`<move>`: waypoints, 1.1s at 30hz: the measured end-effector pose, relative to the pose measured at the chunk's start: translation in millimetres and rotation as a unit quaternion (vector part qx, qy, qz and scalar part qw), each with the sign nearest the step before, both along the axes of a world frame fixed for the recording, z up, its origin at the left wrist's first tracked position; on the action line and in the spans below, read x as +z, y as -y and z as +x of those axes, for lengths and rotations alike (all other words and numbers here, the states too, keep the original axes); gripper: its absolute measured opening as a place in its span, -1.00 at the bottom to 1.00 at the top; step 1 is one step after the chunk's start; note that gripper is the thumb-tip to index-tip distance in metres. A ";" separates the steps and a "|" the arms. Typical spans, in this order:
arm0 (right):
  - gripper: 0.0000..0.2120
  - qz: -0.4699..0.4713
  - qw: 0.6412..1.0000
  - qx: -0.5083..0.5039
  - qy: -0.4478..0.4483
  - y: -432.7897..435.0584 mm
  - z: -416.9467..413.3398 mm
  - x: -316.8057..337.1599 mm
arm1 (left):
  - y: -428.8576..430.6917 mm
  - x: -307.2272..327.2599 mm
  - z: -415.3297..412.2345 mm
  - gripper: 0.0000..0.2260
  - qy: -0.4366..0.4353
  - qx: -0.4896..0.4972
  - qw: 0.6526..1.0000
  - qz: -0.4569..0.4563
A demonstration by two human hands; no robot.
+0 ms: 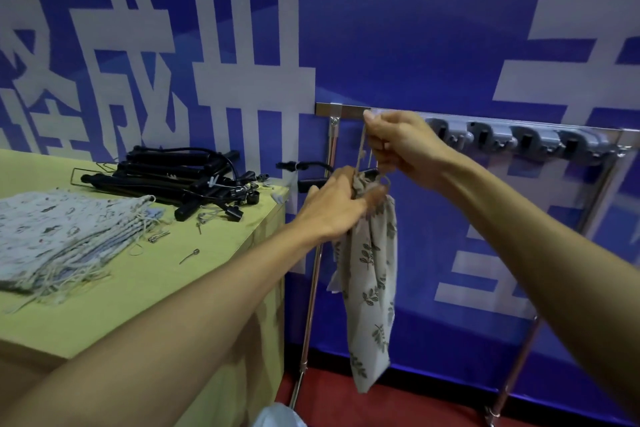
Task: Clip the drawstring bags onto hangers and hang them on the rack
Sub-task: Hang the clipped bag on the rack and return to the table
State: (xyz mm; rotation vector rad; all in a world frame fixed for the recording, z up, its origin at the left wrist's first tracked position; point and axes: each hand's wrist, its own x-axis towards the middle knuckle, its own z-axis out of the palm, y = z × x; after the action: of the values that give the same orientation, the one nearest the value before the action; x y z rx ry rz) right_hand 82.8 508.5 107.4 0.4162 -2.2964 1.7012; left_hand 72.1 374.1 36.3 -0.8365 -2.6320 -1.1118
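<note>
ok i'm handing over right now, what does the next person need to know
Left hand: grips the gathered top of the leaf-print bag, which hangs down in front of the rack.
Right hand: pinches the drawstring, pulled up toward the rack's top bar.
On the table: a stack of bags and a pile of black hangers.
Done: no bag shows hung on the rack yet.
Left: I cannot tell whether the held bag is clipped to a hanger, so check that and hang it. Then do the stack.
</note>
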 end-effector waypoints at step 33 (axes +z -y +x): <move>-0.80 0.033 0.992 -0.119 -0.034 -139.0 -14.7 22.5 | -110.2 56.3 -48.9 -0.91 0.161 -0.140 0.961 0.176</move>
State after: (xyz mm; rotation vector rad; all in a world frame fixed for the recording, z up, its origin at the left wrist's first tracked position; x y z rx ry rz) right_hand 68.2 647.5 129.9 0.2007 -2.2565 1.4774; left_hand 23.2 484.3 92.6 -1.0433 -2.4764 -1.8691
